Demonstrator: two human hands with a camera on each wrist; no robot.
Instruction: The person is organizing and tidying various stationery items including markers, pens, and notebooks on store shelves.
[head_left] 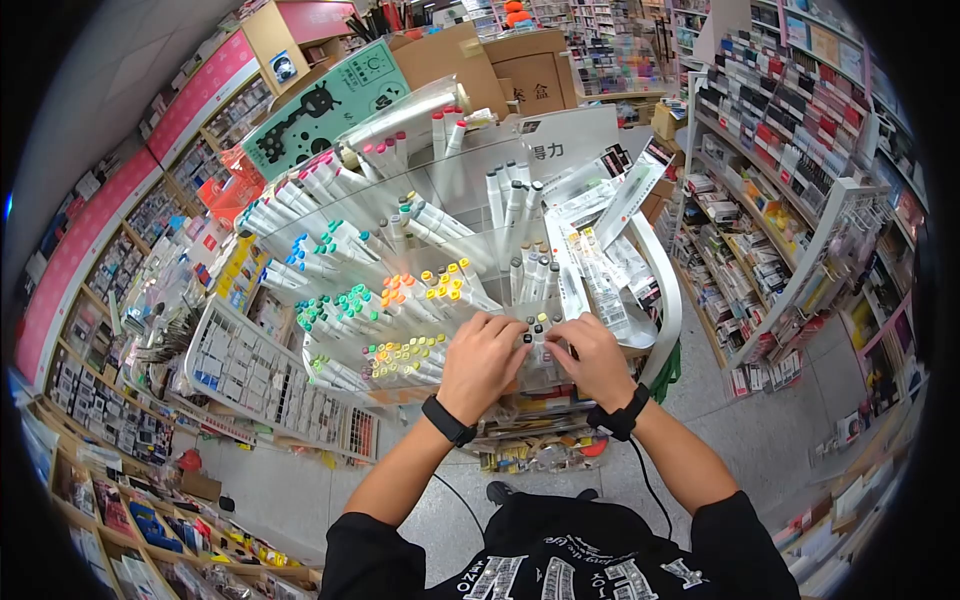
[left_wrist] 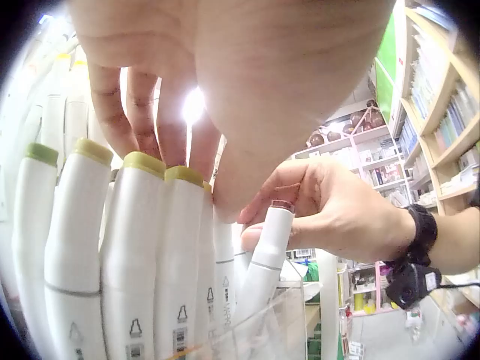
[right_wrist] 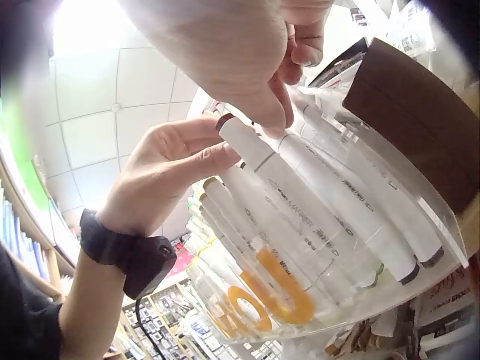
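Note:
Both hands are at the front right compartment of a clear acrylic rack full of white markers. My left hand reaches over from the left, thumb and fingertips closed in on a marker among the row. From the right, my right hand brings its thumb and index finger together at a marker top close to the left fingertips. A marker with a dark reddish-brown cap leans between the hands, in front of the right thumb. Markers with olive-green caps stand below the left palm. Fingers partly hide the gripped tops.
Further compartments hold orange, yellow, green and blue-capped markers. Packaged pens lie in the white-framed bin on the right. A white wire rack stands at left, stocked shelves at right. Cardboard boxes sit behind.

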